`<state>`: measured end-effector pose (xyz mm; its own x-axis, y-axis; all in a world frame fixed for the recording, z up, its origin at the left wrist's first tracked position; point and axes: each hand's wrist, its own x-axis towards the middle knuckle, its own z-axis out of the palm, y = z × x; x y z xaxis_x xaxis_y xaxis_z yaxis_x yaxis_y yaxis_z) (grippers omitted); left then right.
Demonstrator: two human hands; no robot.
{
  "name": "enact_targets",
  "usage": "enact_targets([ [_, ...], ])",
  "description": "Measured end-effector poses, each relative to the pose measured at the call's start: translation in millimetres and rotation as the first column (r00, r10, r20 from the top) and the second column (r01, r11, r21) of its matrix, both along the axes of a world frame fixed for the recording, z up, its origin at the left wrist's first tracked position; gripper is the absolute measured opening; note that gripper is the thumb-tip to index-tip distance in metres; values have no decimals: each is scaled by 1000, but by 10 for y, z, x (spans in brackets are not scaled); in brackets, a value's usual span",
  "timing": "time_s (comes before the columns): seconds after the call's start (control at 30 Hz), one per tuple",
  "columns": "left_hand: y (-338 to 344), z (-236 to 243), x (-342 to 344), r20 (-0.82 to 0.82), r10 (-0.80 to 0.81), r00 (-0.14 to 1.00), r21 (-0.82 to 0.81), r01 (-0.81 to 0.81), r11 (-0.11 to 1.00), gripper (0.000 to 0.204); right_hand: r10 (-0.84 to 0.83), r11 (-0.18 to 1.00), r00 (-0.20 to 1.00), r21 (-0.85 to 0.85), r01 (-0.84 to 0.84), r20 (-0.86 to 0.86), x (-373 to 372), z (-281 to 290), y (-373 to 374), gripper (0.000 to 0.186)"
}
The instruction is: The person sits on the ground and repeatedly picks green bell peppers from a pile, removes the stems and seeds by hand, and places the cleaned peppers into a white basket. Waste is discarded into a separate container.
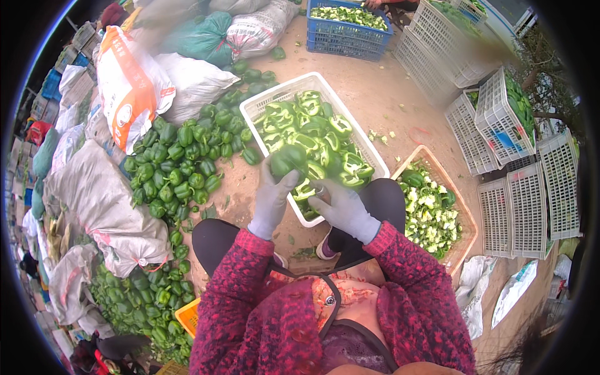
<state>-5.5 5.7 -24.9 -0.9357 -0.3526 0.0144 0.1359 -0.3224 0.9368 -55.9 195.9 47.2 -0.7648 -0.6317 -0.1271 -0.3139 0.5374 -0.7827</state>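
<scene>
My left hand (pixel 272 194), in a pale glove, is closed around a whole green bell pepper (pixel 289 160). Close by on the right is my right hand (pixel 340 209), also gloved, its fingers wrapped round a small tool with a dark end (pixel 321 189); its kind is hard to make out. Both hands are over the near end of a white plastic crate (pixel 381 167) full of halved, hollowed green peppers (pixel 312 128). To the right of my knee stands an orange crate (pixel 470 228) holding pale pepper cores and green bits (pixel 431 209).
Whole green peppers (pixel 181 165) are heaped on the ground at left, among stuffed sacks (pixel 106 200). A blue crate (pixel 347 40) of cores stands at the far side, by another person's hand (pixel 373 4). Stacked pale crates (pixel 500 212) line the right.
</scene>
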Motion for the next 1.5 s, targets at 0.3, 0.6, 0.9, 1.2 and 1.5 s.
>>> enact_targets([
  [0.3, -15, 24, -216, -39, -26, 999, 220, 34, 975, 69, -3, 992, 999, 128, 10, -53, -115, -244, -156, 45],
  [0.6, 63, -70, -362, 164, 129, 978, 107, -147, 983, 57, 27, 966, 993, 259, 3, -112, -401, -661, -381, 37],
  [0.9, -20, -236, -613, 144, 34, 989, 469, -99, 877, 50, 11, 937, 997, 346, -37, 77, -483, -258, 0, 39],
  [1.2, 214, -86, -663, 235, -2, 972, 78, -17, 997, 64, -210, 971, 946, -62, 232, 247, -927, -244, -170, 67],
  [1.5, 229, -78, -818, 7, 19, 1000, -53, -19, 998, 46, 285, 828, 480, -465, 314, 830, -1633, -508, -142, 50],
])
